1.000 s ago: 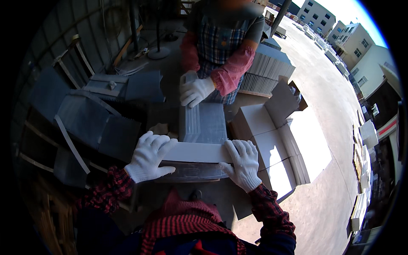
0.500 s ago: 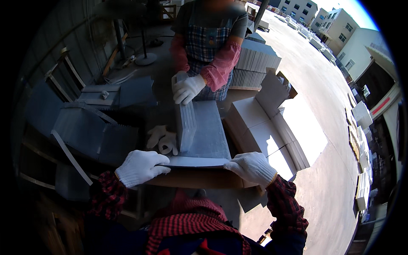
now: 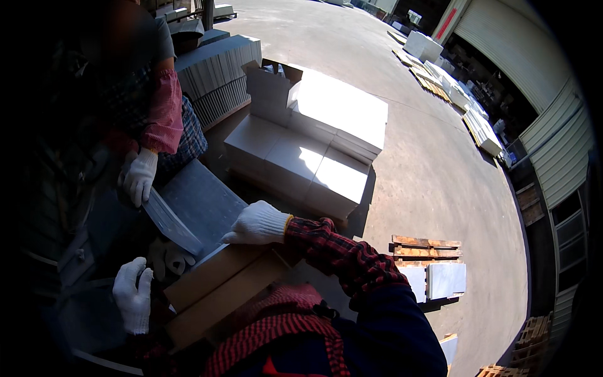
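One wide left hand [image 3: 133, 298] hangs at the carton's [image 3: 227, 294] nine o'clock; the right hand [image 3: 259, 224] (cannot tell its grip) meets one o'clock. Carton handling seems underway; continuing likely needs both.

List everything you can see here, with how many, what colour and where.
Cardboard flaps: two visible, brown, lower centre, between the hands
Upright slabs: several, grey, by the co-worker's gloved hand
Flat slab: one, grey, right of the upright slabs
Loose gloves: count unclear, pale, below the upright slabs
Closed cartons: at least three, white, centre
Slab stack: many slabs, grey, upper left
Pallet: one, brown wood, right
Roller door: one, pale, upper right
Co-worker: one, pink sleeves, plaid apron, upper left
Left hand: one, white glove, lower left
Right hand: one, white glove, at the flaps' upper end
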{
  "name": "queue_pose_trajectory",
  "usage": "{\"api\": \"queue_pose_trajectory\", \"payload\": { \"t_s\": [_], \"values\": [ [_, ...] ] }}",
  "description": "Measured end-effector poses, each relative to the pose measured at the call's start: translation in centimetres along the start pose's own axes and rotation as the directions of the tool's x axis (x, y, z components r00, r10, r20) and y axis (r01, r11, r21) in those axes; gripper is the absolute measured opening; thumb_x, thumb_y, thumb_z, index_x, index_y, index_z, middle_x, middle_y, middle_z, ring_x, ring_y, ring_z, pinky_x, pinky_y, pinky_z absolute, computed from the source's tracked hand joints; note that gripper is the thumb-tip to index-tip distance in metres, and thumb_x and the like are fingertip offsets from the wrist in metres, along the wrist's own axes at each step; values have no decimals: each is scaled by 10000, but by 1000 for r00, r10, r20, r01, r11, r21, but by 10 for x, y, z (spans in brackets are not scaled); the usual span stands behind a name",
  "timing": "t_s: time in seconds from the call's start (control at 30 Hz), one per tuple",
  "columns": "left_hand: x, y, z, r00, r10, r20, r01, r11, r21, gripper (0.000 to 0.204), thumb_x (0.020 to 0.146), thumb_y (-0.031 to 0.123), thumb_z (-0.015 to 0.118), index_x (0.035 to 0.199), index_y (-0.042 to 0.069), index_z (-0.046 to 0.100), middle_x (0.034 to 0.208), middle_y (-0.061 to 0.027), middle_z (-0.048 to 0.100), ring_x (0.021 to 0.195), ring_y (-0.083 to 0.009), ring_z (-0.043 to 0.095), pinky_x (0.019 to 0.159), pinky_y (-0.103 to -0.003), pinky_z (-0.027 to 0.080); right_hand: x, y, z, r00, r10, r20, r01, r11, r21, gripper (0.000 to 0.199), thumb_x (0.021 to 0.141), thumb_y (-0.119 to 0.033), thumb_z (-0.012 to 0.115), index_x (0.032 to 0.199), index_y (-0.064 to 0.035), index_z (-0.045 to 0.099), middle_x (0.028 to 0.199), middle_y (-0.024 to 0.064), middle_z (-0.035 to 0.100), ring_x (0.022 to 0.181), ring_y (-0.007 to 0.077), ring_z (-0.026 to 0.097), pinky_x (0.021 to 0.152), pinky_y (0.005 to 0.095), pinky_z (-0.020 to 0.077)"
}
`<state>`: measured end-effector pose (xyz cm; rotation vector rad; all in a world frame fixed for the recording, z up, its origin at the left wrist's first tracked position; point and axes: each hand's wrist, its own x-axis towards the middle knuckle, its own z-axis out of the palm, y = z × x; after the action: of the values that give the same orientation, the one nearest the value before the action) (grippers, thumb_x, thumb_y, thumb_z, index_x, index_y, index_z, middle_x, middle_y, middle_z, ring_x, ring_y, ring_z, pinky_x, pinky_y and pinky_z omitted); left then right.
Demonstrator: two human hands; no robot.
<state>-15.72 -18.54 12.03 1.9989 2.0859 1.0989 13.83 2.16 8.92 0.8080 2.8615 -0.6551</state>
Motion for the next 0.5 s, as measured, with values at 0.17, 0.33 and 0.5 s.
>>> {"api": "queue_pose_trajectory", "payload": {
  "t_s": [0.17, 0.33, 0.5],
  "values": [
    [3, 40, -9, 924, 153, 349, -221, 961, 165, 490, 887, 362, 693, 1248, 36, 635, 1353, -178, 579, 1275, -365, 521, 1116, -520, 364, 31, 3, -28, 996, 11, -85, -18, 996, -86, 576, 985, -543, 457, 914, -60, 762, 840, 174, 705, 768, 360, 677, 714, 432, 541],
    [-16, 4, 24, 916, 144, 375, -273, 908, 318, 860, 854, 701, 578, 1410, 46, 521, 1526, -195, 438, 1422, -406, 382, 1179, -592, 252, 60, 1, -41, 992, -54, -113, 39, 990, -133, 582, 990, -546, 460, 904, -54, 762, 812, 179, 697, 744, 359, 676, 679, 431, 539],
    [0, -3, 37, 924, 221, 312, -322, 890, 322, 941, 730, 711, 687, 1381, 49, 535, 1445, -185, 522, 1328, -387, 486, 1123, -552, 347, 65, 20, -32, 797, -397, -455, 240, 900, -364, 423, 917, -521, 614, 952, -125, 759, 818, 103, 673, 769, 297, 654, 678, 410, 517]
  ]
}}
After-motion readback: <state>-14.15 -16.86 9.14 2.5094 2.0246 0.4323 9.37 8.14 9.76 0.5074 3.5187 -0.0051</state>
